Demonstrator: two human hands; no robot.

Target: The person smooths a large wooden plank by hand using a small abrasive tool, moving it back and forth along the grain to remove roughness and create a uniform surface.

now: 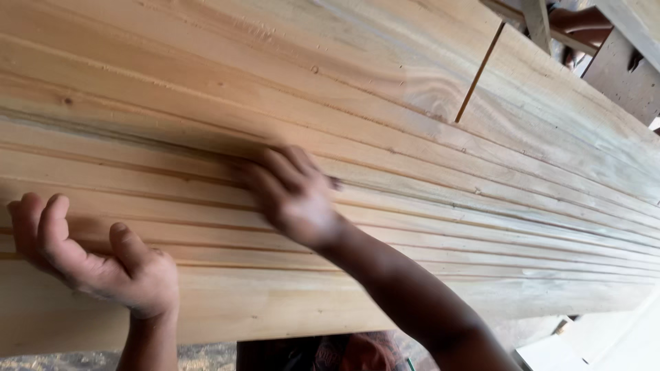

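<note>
Both my hands on a stack of pale planks.

At the far left my left hand (pixel 96 264) presses against the stack of planks (pixel 426 199), fingers (pixel 31 223) spread open and hooked up over the lower boards, thumb raised apart from them; it grips nothing, only leans on the wood. Just to its right my right hand (pixel 292 196) lies flat on the board edges near the middle of the stack, fingers stretched out and loose, blurred, closed on nothing. The planks fill nearly the whole view, lying edge on edge and running from the left side away to the right, their grooved edges facing me. Further right, a thin dark gap (pixel 479 72) splits the top boards. At the far upper right, grey timber pieces (pixel 622 75) stand beyond the stack, with another person's arm (pixel 581 19) just visible.
</note>
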